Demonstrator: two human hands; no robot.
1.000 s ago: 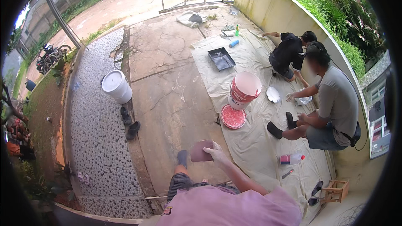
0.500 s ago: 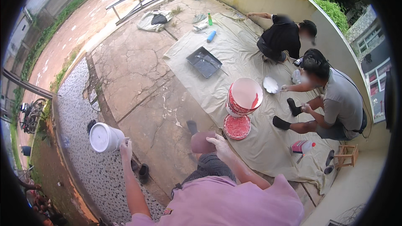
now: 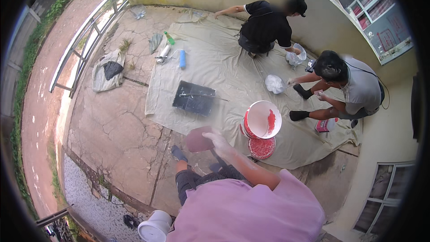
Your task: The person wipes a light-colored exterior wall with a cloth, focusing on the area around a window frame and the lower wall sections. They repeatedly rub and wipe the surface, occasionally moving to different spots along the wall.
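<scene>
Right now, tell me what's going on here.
The person's right hand holds a flat reddish-brown sheet; the left is out of view. On the pale cloth, a co-worker in black touches a translucent plastic bag; another in grey crouches nearby. An open red-and-white bucket stands by a round red-smeared lid.

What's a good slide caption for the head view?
Right hand holds a maroon sheet near a pale drop cloth and open bucket.
</scene>
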